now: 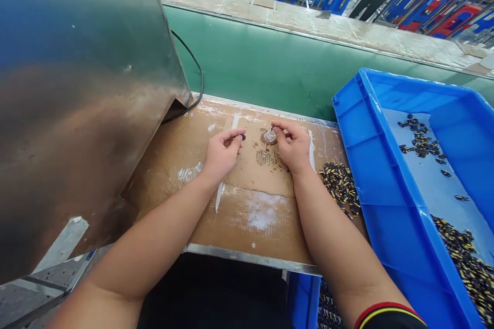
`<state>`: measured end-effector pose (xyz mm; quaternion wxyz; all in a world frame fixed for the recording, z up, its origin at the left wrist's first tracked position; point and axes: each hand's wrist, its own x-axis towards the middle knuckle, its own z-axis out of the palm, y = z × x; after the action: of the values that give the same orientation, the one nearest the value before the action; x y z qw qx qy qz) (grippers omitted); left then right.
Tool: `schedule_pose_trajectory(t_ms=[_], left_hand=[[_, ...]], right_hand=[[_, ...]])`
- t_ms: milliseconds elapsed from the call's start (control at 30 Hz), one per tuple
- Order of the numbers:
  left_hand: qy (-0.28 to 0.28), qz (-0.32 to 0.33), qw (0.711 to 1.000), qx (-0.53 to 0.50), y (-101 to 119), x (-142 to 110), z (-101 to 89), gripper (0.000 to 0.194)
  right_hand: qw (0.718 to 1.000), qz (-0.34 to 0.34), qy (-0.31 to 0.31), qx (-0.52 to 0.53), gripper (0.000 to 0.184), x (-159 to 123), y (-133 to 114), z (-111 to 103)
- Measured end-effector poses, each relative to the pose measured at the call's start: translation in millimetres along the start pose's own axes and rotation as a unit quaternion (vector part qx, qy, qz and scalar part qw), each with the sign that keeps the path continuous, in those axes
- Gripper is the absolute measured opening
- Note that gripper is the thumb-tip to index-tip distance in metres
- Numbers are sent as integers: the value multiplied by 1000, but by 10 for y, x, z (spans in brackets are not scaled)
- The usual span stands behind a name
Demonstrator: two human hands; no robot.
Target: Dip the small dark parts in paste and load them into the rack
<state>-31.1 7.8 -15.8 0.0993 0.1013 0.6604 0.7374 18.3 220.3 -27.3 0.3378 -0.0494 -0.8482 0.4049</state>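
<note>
Over the cardboard sheet [262,221] on the counter [250,259], both hands were held close together w/ fingers pinched, almost fully closed. A small dark part [243,137] was gripped betw. thumb & fingers of the left hand [223,153], just above the sheet's middle. A clear round piece [269,136] was held under the fingertips of the right hand [290,147], just beside the left hand, over a dark stain on the sheet. Right of the sheet, black-and-yellow parts [340,188] were heaped, & more were held in a blue plastic tray [349,108]. Left of the sheet, a stainless steel housing [77,113] stood, w/ a black cable [196,77] beside it. Beyond the sheet, a green panel [270,67] was seen.
</note>
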Motion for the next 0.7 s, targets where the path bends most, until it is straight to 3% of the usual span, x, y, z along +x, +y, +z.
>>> schedule_pose_trajectory(t_ms=[433,700], left_hand=[[2,-1,1000,2,-5,-24,0,22],[1,-18,999,-50,-10,-28,32,25]], right_hand=[[1000,-10,22,0,17,2,-35,4],[999,5,39,2,16,30,-60,46]])
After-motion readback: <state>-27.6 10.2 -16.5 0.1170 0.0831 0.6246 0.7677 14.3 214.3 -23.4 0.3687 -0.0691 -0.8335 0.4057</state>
